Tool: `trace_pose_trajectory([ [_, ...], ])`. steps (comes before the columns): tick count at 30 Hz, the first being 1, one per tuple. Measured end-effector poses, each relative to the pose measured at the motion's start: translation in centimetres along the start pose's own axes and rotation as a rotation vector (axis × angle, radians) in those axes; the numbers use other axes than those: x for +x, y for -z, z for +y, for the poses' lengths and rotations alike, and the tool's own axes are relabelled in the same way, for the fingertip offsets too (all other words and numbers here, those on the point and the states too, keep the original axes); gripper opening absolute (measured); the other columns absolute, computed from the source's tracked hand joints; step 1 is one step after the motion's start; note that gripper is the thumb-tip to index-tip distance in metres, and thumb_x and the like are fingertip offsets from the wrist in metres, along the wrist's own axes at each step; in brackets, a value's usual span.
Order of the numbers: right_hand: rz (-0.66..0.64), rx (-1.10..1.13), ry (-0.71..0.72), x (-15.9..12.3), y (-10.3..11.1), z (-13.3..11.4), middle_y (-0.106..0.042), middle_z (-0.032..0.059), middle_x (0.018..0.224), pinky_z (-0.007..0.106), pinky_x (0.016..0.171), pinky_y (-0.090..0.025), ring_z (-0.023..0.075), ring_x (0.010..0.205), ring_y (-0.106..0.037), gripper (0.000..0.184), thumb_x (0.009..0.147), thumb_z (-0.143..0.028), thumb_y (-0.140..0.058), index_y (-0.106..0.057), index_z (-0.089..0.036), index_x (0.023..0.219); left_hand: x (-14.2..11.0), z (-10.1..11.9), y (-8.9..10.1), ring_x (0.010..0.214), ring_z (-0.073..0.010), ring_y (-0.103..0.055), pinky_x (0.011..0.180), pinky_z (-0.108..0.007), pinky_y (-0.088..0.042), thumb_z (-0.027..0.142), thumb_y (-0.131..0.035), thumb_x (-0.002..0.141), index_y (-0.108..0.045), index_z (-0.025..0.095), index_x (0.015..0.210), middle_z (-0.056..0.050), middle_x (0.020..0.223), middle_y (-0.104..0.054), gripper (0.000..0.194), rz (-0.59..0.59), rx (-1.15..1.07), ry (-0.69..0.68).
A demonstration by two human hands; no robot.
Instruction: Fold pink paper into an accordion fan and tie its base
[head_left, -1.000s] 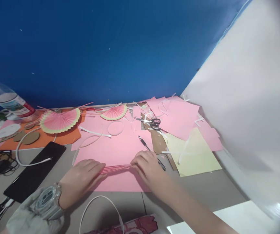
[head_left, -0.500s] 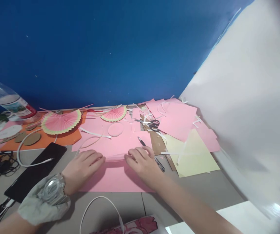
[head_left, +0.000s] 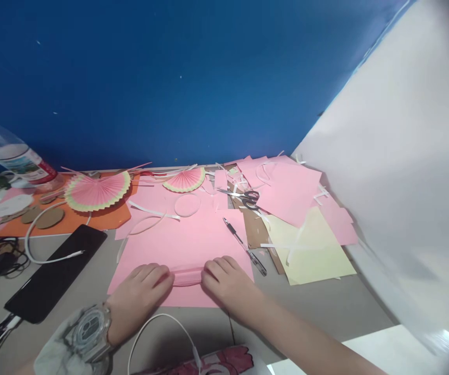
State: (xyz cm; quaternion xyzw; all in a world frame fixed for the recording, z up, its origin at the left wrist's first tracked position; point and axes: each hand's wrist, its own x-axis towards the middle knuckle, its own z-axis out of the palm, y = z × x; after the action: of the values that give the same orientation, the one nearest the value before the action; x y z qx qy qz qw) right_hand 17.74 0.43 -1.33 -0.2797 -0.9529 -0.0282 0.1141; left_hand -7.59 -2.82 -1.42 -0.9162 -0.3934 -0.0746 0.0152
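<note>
A narrow pleated stack of pink paper (head_left: 187, 277) lies between my hands over a larger pink sheet (head_left: 193, 237). My left hand (head_left: 143, 288), below a wristwatch, is closed on the left end of the stack. Its right end is gripped by my right hand (head_left: 229, 287), fingers curled over it. Both thumbs are mostly hidden. A black-and-clear pen (head_left: 245, 247) lies just beyond my right hand, apart from it.
Black-handled scissors (head_left: 250, 198) lie among paper scraps at the back. Two pleated fans, a large one (head_left: 97, 191) and a small one (head_left: 185, 179), stand behind. A phone (head_left: 56, 273) with cables, a plastic bottle (head_left: 21, 159) and a yellow sheet (head_left: 312, 247) lie around.
Both hands have moved toward me with the pleated pink paper, nearer the front edge of the sheet. The pen, partly covered by my right hand before, now shows whole.
</note>
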Motion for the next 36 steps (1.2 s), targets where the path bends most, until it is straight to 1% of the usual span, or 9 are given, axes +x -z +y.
trace_pose_trajectory([
  [4, -0.029, 0.046, -0.025, 1.3, 0.0, -1.0, -0.056, 0.0065, 0.089, 0.034, 0.072, -0.036, 0.0195, 0.078, -0.045, 0.006, 0.085, -0.015, -0.055, -0.057, -0.015, 0.091, 1.2, 0.7, -0.1, 0.087, -0.0233, -0.053, 0.077, -0.040, -0.045, 0.007, -0.056, 0.082, -0.057, 0.014, 0.106, -0.008, 0.098, -0.060, 0.025, -0.001, 0.007, -0.014],
  [8, -0.025, 0.089, -0.028, 2.1, -0.5, -1.6, -0.056, 0.0049, 0.089, 0.032, 0.072, -0.036, 0.0184, 0.079, -0.045, 0.007, 0.085, -0.020, -0.057, -0.056, -0.017, 0.092, 1.8, 1.3, -0.4, 0.083, -0.0210, -0.053, 0.073, -0.036, -0.046, 0.006, -0.058, 0.080, -0.057, 0.015, 0.100, -0.006, 0.093, -0.059, 0.021, -0.013, -0.030, -0.008],
  [11, -0.008, 0.095, -0.047, 1.6, -1.1, -1.4, -0.056, 0.0051, 0.087, 0.032, 0.072, -0.035, 0.0186, 0.078, -0.045, 0.004, 0.085, -0.018, -0.057, -0.057, -0.018, 0.089, 1.1, 0.9, -0.6, 0.080, -0.0199, -0.052, 0.072, -0.035, -0.046, 0.008, -0.057, 0.081, -0.058, 0.017, 0.097, -0.004, 0.088, -0.057, 0.018, -0.034, -0.040, 0.021],
  [14, 0.013, 0.090, -0.054, 0.6, -1.4, -1.1, -0.056, 0.0064, 0.088, 0.034, 0.074, -0.034, 0.0191, 0.078, -0.045, 0.008, 0.084, -0.013, -0.055, -0.058, -0.017, 0.091, -0.2, 0.3, -0.5, 0.082, -0.0200, -0.051, 0.075, -0.036, -0.046, 0.006, -0.055, 0.081, -0.058, 0.017, 0.096, -0.005, 0.089, -0.056, 0.019, -0.038, -0.049, 0.048],
  [19, -0.006, 0.087, -0.058, -0.5, -0.9, -0.4, -0.056, 0.0081, 0.087, 0.034, 0.072, -0.037, 0.0197, 0.078, -0.046, 0.009, 0.083, -0.008, -0.053, -0.058, -0.014, 0.086, -1.7, -0.5, 0.2, 0.085, -0.0211, -0.052, 0.079, -0.037, -0.045, 0.003, -0.052, 0.082, -0.057, 0.016, 0.094, -0.005, 0.089, -0.058, 0.018, -0.036, -0.038, 0.054],
  [24, -0.035, 0.072, -0.053, -1.1, -0.1, 0.4, -0.057, 0.0088, 0.083, 0.034, 0.070, -0.040, 0.0203, 0.076, -0.047, 0.014, 0.081, -0.003, -0.049, -0.058, -0.012, 0.085, -2.5, -0.9, 0.5, 0.085, -0.0214, -0.054, 0.080, -0.037, -0.045, 0.002, -0.047, 0.083, -0.056, 0.018, 0.097, -0.005, 0.090, -0.060, 0.023, -0.024, 0.017, 0.067],
  [28, -0.040, 0.076, -0.009, -1.6, 0.1, 0.6, -0.058, 0.0092, 0.088, 0.034, 0.076, -0.041, 0.0199, 0.082, -0.050, 0.016, 0.083, -0.002, -0.048, -0.059, -0.012, 0.090, -3.2, -0.8, 0.6, 0.090, -0.0224, -0.054, 0.083, -0.037, -0.043, -0.002, -0.041, 0.083, -0.054, 0.018, 0.104, -0.005, 0.094, -0.062, 0.032, 0.013, 0.056, 0.056],
  [31, -0.034, 0.080, 0.006, -2.0, 0.3, 0.6, -0.058, 0.0098, 0.093, 0.034, 0.079, -0.041, 0.0198, 0.086, -0.051, 0.018, 0.084, -0.003, -0.047, -0.058, -0.011, 0.096, -3.6, -0.8, 0.7, 0.094, -0.0239, -0.053, 0.084, -0.038, -0.041, -0.001, -0.038, 0.083, -0.053, 0.016, 0.108, -0.006, 0.096, -0.062, 0.034, 0.043, 0.073, 0.029],
  [36, -0.018, 0.068, -0.037, -1.6, 0.4, 0.3, -0.059, 0.0104, 0.093, 0.036, 0.080, -0.040, 0.0209, 0.087, -0.050, 0.016, 0.084, -0.004, -0.049, -0.058, -0.012, 0.095, -3.0, -0.3, 1.0, 0.093, -0.0252, -0.053, 0.084, -0.041, -0.039, 0.000, -0.039, 0.082, -0.057, 0.016, 0.105, -0.008, 0.098, -0.062, 0.033, 0.025, 0.084, 0.061],
])
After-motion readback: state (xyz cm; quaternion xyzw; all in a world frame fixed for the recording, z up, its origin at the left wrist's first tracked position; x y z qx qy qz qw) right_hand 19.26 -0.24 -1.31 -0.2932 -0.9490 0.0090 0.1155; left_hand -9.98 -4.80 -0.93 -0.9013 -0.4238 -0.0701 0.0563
